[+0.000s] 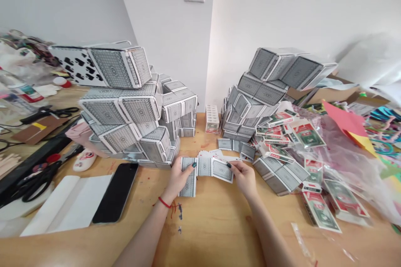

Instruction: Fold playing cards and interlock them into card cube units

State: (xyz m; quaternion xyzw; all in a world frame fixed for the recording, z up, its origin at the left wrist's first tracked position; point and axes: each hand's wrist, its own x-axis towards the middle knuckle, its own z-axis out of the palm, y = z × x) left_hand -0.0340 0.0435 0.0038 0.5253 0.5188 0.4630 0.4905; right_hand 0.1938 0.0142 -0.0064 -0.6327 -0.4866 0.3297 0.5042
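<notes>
My left hand (178, 178) pinches a grey-backed playing card (189, 184) standing on edge on the wooden table (213, 221). My right hand (244, 178) grips a second grey-backed card (222, 170), tilted, at the end of a short row of cards (204, 166) between my hands. Further cards (233, 145) lie just beyond them. Two tall structures of interlocked playing cards rise behind my hands: one (125, 108) on the left, another (258, 91) on the right. A red string bracelet (163, 202) circles my left wrist.
Dollar-printed card boxes (319, 212) and a crumpled plastic bag (347, 162) lie at right, with coloured paper (346, 123) beyond. At left are a black phone (115, 192), black-handled scissors (34, 183) and a white folder (67, 204). A white wall (163, 50) stands behind.
</notes>
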